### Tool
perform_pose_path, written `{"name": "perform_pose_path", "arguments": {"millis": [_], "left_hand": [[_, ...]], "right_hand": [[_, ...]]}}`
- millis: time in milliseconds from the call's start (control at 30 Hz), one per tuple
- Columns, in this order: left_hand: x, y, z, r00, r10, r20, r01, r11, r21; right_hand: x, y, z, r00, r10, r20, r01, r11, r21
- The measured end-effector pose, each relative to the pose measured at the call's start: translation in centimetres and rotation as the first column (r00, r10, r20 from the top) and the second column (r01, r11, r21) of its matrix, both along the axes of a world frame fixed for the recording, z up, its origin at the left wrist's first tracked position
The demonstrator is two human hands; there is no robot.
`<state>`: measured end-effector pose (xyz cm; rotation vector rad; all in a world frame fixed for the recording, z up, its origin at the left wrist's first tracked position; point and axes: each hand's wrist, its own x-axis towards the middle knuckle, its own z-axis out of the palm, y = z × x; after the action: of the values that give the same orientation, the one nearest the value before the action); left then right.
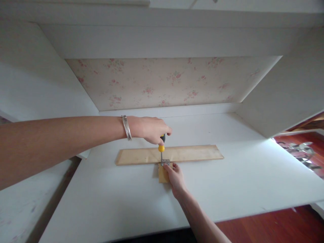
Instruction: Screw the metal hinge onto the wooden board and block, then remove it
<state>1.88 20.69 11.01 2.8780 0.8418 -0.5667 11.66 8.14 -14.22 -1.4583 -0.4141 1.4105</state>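
My left hand (153,130), with a silver bracelet (126,127) at the wrist, is closed from above around a yellow and black screwdriver (161,147). The screwdriver stands upright, its shaft tip down at a small metal hinge (165,161). That hinge lies where a long, flat wooden board (192,153) meets a small wooden block (163,175). My right hand (176,179) grips the block from the right, thumb on top near the hinge and fingers curled at its side. The screw under the tip is too small to make out.
The board lies on a white desk surface (227,182). White panels rise on the left (48,74) and right (278,84), with floral wallpaper (174,81) behind. A white shelf (162,40) overhangs the back. Red flooring (273,222) shows beyond the front edge.
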Motion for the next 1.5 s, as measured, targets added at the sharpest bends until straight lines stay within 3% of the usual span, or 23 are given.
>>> {"name": "perform_pose_path", "arguments": {"millis": [100, 300, 467, 533, 700, 900, 1100, 1300, 1500], "left_hand": [[0.12, -0.12, 0.16, 0.996, 0.083, -0.015, -0.082, 0.995, 0.055], [-0.14, 0.10, 0.19, 0.990, -0.131, 0.044, 0.134, 0.989, -0.058], [0.03, 0.03, 0.16, 0.998, 0.066, -0.015, -0.066, 0.997, 0.027], [0.09, -0.09, 0.16, 0.996, 0.092, -0.001, -0.092, 0.996, 0.015], [-0.11, -0.01, 0.25, 0.992, -0.115, 0.051, 0.119, 0.989, -0.086], [-0.03, -0.02, 0.14, 0.996, 0.088, 0.002, -0.088, 0.996, 0.018], [-0.19, 0.04, -0.01, 0.989, -0.133, 0.067, 0.137, 0.989, -0.061], [0.02, -0.40, 0.30, 1.000, 0.008, -0.015, -0.007, 0.999, 0.049], [-0.40, 0.01, 0.34, 0.985, -0.164, 0.056, 0.168, 0.983, -0.070]], "right_hand": [[0.02, 0.03, 0.06, 1.000, -0.002, 0.018, 0.002, 1.000, -0.011], [0.08, 0.07, 0.04, 1.000, 0.000, 0.022, 0.000, 1.000, -0.024], [0.04, -0.02, -0.02, 1.000, -0.011, 0.014, 0.011, 1.000, -0.007], [0.04, -0.05, -0.07, 1.000, -0.017, 0.010, 0.017, 1.000, -0.004], [0.11, -0.03, -0.34, 1.000, -0.001, 0.022, 0.001, 1.000, -0.005], [0.13, -0.05, -0.72, 0.999, -0.002, 0.038, 0.001, 1.000, 0.010], [0.12, -0.14, -0.37, 1.000, 0.003, 0.015, -0.003, 1.000, 0.009], [0.09, -0.15, -0.08, 1.000, 0.001, 0.007, -0.001, 1.000, 0.016], [0.11, -0.10, -0.28, 1.000, 0.003, 0.019, -0.002, 1.000, -0.008]]}}
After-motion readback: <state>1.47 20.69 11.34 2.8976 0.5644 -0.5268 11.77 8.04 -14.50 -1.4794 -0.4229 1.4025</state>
